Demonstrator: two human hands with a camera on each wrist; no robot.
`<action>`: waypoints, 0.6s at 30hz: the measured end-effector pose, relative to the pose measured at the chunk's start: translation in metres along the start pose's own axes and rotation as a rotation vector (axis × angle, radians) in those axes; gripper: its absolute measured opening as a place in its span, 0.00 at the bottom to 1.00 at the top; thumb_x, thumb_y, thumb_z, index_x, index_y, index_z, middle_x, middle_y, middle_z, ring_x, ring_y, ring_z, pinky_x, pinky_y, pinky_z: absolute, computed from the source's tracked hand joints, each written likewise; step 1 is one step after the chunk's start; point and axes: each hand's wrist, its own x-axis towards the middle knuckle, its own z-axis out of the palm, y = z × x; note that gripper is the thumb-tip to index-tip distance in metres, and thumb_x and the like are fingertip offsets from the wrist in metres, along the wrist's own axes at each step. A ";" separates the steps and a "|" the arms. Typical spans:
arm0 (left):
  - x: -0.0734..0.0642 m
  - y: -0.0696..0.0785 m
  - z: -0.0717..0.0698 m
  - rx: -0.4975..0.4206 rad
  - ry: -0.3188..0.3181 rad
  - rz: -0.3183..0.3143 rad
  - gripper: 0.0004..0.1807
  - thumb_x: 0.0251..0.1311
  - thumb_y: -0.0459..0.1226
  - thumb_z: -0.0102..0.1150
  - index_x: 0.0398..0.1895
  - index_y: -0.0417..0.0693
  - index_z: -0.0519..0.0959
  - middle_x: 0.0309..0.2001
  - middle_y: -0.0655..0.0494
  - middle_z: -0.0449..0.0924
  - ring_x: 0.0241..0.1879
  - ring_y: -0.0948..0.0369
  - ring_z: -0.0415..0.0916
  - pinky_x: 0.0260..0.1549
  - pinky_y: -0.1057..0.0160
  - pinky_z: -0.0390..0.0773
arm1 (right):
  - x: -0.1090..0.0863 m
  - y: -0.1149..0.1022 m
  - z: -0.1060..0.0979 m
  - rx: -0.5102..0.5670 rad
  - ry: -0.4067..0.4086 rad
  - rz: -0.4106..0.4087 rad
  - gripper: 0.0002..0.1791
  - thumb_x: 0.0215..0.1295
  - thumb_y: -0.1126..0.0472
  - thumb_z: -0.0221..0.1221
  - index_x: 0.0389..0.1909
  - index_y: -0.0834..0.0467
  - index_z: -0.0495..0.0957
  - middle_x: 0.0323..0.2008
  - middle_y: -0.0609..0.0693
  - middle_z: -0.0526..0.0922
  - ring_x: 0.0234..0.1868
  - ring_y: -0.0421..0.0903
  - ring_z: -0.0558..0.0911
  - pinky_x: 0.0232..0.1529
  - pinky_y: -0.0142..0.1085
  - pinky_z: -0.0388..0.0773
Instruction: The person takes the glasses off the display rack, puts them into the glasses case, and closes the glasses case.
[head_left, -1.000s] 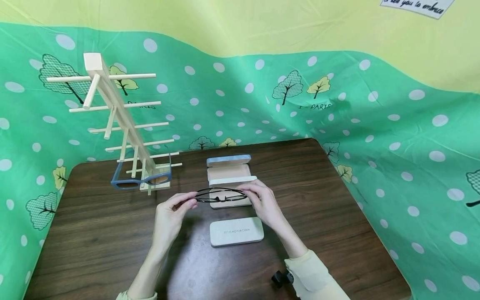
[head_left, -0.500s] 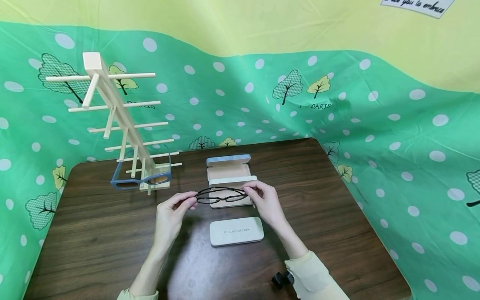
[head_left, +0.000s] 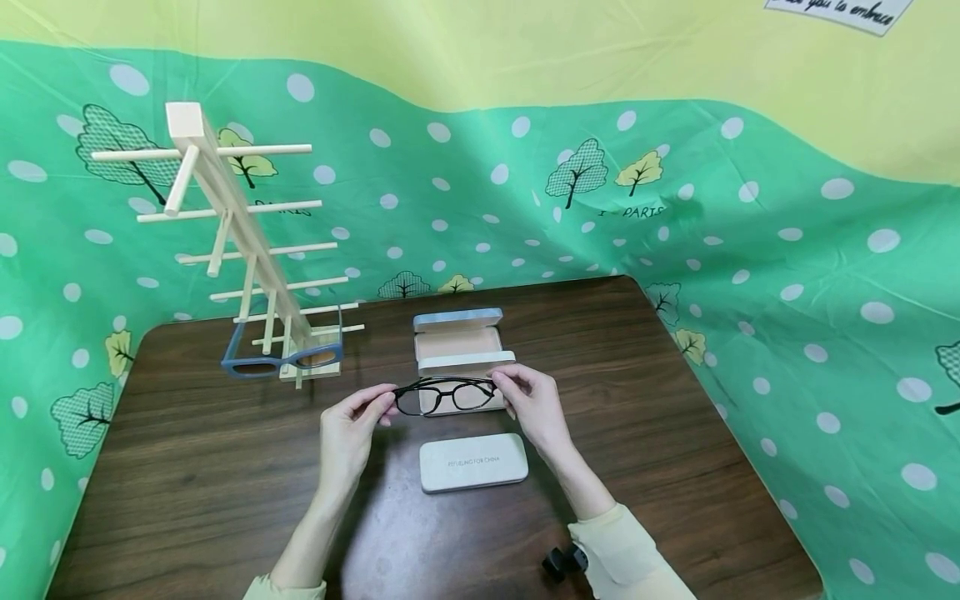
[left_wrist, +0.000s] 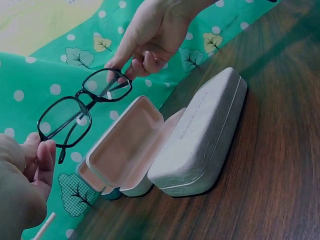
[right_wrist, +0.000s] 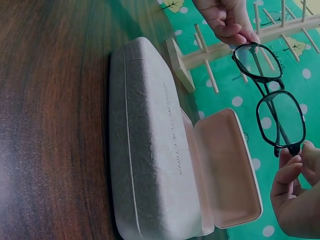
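Note:
Black-framed eyeglasses (head_left: 447,392) are held up between both hands, above an open case. My left hand (head_left: 347,437) pinches one end of the frame with thumb and fingers; my right hand (head_left: 536,410) pinches the other end. In the left wrist view the temples of the eyeglasses (left_wrist: 86,96) look folded behind the clear lenses. Below the hands a closed pale grey glasses case (head_left: 474,463) with lettering on its lid lies on the table. Just behind it stands an open white case (head_left: 467,362) with a pinkish lining (left_wrist: 127,142), partly hidden by the eyeglasses.
A second open case with a blue lid (head_left: 457,319) stands behind the white one. On the left rises a wooden display rack (head_left: 232,200) with several pegs, and blue-framed glasses (head_left: 281,364) hang low on it. A brown wooden table (head_left: 660,467) meets a green dotted cloth (head_left: 450,192).
The eyeglasses have turned from nearly edge-on so that their lenses now face the head camera. My left hand has shifted slightly right. The cases and rack have stayed put.

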 end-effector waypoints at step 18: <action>0.001 0.009 0.003 -0.013 0.013 -0.108 0.09 0.56 0.34 0.64 0.37 0.37 0.84 0.25 0.40 0.83 0.17 0.67 0.75 0.19 0.72 0.73 | -0.002 0.011 -0.003 0.005 0.024 -0.023 0.08 0.60 0.59 0.63 0.38 0.57 0.84 0.20 0.56 0.75 0.16 0.37 0.66 0.15 0.26 0.61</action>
